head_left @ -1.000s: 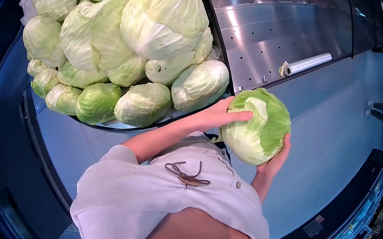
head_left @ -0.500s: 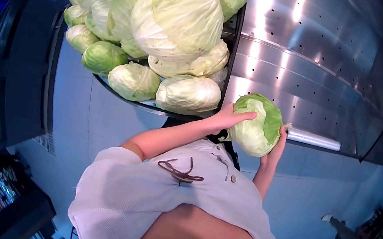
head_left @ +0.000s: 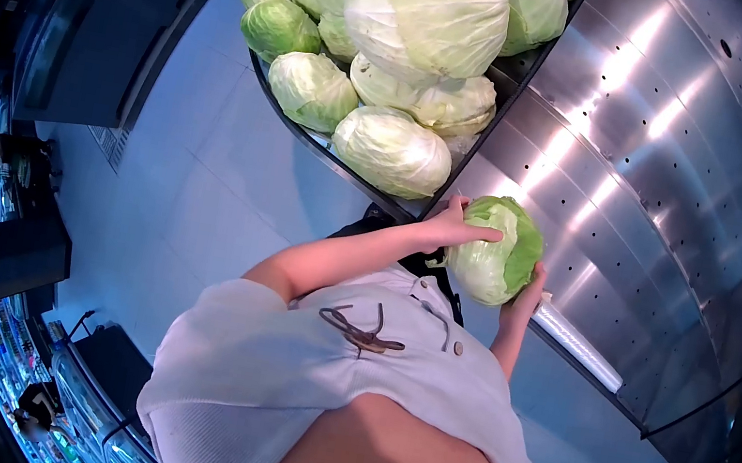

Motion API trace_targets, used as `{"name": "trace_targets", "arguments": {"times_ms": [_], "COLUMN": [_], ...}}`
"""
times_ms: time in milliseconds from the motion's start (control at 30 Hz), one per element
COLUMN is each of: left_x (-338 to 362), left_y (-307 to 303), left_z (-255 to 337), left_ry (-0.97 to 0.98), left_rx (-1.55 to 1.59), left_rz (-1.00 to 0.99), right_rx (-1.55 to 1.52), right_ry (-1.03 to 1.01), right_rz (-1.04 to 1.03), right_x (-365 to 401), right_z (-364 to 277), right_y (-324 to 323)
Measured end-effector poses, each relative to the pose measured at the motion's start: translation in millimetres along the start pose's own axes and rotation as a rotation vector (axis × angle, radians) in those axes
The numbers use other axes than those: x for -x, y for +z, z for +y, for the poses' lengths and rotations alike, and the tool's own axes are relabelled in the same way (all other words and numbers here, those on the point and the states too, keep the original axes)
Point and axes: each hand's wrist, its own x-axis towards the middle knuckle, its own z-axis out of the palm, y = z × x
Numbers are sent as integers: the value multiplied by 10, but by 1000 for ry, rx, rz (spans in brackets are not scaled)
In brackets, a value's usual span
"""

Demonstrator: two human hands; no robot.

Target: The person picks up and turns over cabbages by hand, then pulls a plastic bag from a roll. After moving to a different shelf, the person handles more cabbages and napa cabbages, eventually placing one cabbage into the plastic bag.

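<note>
Head view: vs 0.5 s ago the whole scene has swung round. At far L the lit shop shelves [head_left: 8,347] now sit low in frame, with the dark cabinet [head_left: 81,26] above them, and more pale floor [head_left: 205,165] shows between. The cabbage pile [head_left: 408,12] has slid up and toward centre, its black tray [head_left: 343,166] now slanting. L forearm reaches up from the white shirt [head_left: 288,375], and the left hand [head_left: 450,230] lies over the near top side of the held cabbage [head_left: 495,252] with fingers stretched flat across the leaves and thumb up, same hold as before. The cabbage stays in front of the chest, just R of the tray's lower corner and against the steel shelf front, not touching the pile. The right hand [head_left: 524,301] cups it from underneath on the R, fingers curled up round the side and only partly seen; grip unchanged. The steel shelf [head_left: 657,162] now runs diagonally, and the plastic bag roll [head_left: 578,345] has dropped to below-R of the cabbage, near the R wrist.
</note>
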Motion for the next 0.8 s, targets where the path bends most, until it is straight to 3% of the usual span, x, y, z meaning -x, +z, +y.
{"name": "trace_targets", "arguments": {"times_ms": [167,300,333,400,467,600,667,733,800], "left_x": [61,259,355,593,774,1137,1190,1217,1221], "left_y": [-33,-148,-230,-491,-862,-1947,-2520,-3115,-3548], "left_z": [-112,-39,1,115,43,200,164,195,237], "left_ry": [69,124,141,195,158,235,374,469,456], "left_rx": [31,-62,-64,-121,-254,-199,-187,-387,-402], "left_rz": [-13,-91,-112,-345,-487,-634,-432,-230,49], "right_rx": [292,365,438,578,871,472,495,531,904], "right_ry": [-227,-244,-313,-448,-884,-1074,-1125,-1135,-1214], "right_rz": [105,164,217,308,546,367,238,-7,-118], "right_x": [-115,100,163,310,518,998,1099,1116,1099], "right_z": [169,19,-3,-50,-39,170,500,806,921], "right_y": [-199,-45,16,233,549,1490,1939,2532,3135]}}
